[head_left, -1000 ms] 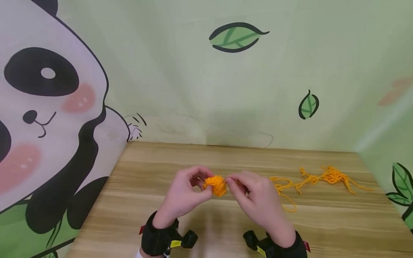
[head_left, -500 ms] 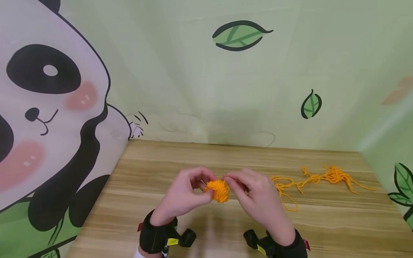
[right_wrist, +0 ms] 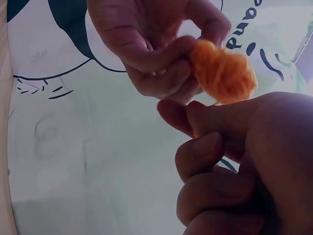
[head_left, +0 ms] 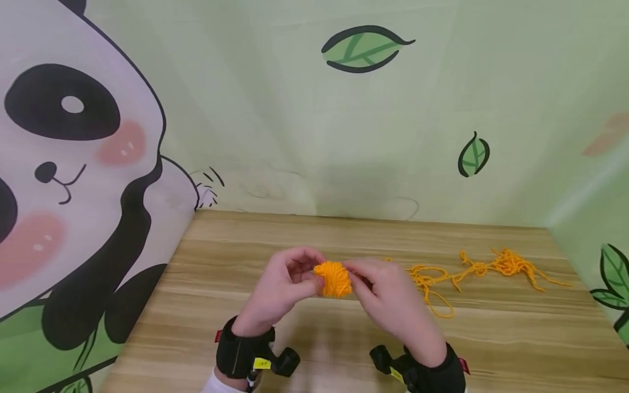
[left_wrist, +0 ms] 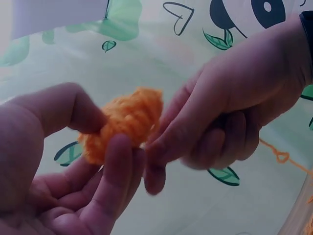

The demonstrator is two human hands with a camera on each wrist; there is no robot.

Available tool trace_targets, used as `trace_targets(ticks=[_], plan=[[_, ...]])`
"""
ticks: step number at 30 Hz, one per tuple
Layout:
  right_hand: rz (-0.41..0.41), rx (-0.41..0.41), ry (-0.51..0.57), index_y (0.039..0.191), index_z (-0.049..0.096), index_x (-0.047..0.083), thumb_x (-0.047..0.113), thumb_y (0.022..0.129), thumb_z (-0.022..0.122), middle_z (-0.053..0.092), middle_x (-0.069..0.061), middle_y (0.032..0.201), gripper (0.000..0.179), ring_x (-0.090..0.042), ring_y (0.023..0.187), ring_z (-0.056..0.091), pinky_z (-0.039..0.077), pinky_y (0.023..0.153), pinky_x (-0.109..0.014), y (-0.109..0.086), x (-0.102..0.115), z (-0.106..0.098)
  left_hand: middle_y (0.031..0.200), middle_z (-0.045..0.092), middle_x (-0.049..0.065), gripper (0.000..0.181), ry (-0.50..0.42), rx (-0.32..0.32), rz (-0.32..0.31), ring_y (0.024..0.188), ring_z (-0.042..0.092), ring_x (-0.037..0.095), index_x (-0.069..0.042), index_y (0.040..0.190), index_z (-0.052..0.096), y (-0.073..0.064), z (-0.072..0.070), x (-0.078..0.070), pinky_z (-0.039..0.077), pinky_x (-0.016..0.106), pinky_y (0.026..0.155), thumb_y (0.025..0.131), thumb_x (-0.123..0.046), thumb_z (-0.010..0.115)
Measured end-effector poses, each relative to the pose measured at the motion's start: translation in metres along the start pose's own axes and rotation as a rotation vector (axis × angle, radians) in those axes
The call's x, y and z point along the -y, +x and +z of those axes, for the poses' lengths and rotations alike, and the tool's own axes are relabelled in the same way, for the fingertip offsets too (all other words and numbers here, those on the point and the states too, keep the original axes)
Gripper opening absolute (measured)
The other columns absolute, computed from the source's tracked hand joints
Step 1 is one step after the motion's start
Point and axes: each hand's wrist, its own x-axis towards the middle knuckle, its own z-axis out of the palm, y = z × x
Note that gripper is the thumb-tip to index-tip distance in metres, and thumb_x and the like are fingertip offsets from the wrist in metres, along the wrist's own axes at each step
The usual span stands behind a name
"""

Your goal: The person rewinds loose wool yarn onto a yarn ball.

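A small ball of orange yarn (head_left: pixel 336 279) is pinched between the thumb and fingers of my left hand (head_left: pixel 287 281), held up over the wooden table. Close at its right side, my right hand (head_left: pixel 390 292) pinches a strand of the same yarn between thumb and forefinger, its other fingers curled in. In the left wrist view the wound ball (left_wrist: pixel 124 122) shows thick wraps, and a strand (left_wrist: pixel 281 155) trails out behind the right hand. The right wrist view has the ball (right_wrist: pixel 225 73) just above the right thumb and forefinger.
Loose orange yarn (head_left: pixel 511 263) lies tangled on the right of the wooden table (head_left: pixel 236 240), with loops (head_left: pixel 432 278) running toward the right hand. A cloth backdrop (head_left: pixel 275 109) with a panda and leaves rises behind the table and along its sides.
The ball has turned in the left fingers and shows more of its wraps. The right hand has gone from drawing the strand just off the ball to right against its side.
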Motion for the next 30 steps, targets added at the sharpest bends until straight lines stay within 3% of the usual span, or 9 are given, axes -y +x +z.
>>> trace_targets(ticks=[5,11,18,23,30], plan=[[-0.010,0.097,-0.087,0.092,0.071,0.022,0.023,0.097,0.065,0.051,0.012,0.064,0.007,-0.007,0.054,0.043,0.042,0.052,-0.025,0.002,0.003,0.010,0.101,0.066,0.017,0.022,-0.023,-0.154,-0.011,0.084,0.063,0.027,0.007,0.108,0.061,0.002,0.003,0.002,0.058,0.026,0.072,0.087,0.002,0.065],[-0.100,0.203,-0.083,0.099,0.071,0.023,0.026,0.101,0.057,0.052,0.016,0.066,0.014,-0.005,0.057,0.044,0.040,0.055,-0.025,0.004,0.007,0.016,0.101,0.068,0.015,0.025,0.037,-0.295,0.024,0.085,0.063,0.031,-0.001,0.108,0.068,0.007,0.005,0.006,0.059,0.027,0.077,0.086,-0.009,0.076],[-0.129,0.181,-0.083,0.087,0.064,0.026,0.024,0.100,0.059,0.044,0.015,0.062,0.015,-0.004,0.052,0.041,0.035,0.050,-0.023,0.003,0.009,0.011,0.098,0.073,0.001,0.020,0.296,-0.345,0.090,0.080,0.065,0.019,-0.014,0.102,0.074,0.012,0.007,0.013,0.059,0.030,0.075,0.084,-0.018,0.080],[-0.130,0.083,-0.071,0.089,0.067,0.024,0.025,0.098,0.063,0.048,0.017,0.066,0.010,-0.002,0.052,0.041,0.036,0.048,-0.022,-0.002,0.010,0.005,0.098,0.073,-0.002,0.019,0.418,-0.304,0.114,0.078,0.064,0.012,-0.014,0.103,0.076,0.009,0.009,0.014,0.059,0.034,0.074,0.084,-0.012,0.079],[-0.160,-0.140,-0.038,0.096,0.073,0.017,0.022,0.093,0.069,0.053,0.011,0.071,0.007,-0.002,0.056,0.043,0.039,0.046,-0.023,-0.001,0.005,-0.005,0.098,0.072,0.000,0.022,0.415,-0.117,0.174,0.081,0.065,0.014,-0.012,0.106,0.074,0.009,0.010,0.014,0.060,0.035,0.072,0.086,-0.004,0.074]])
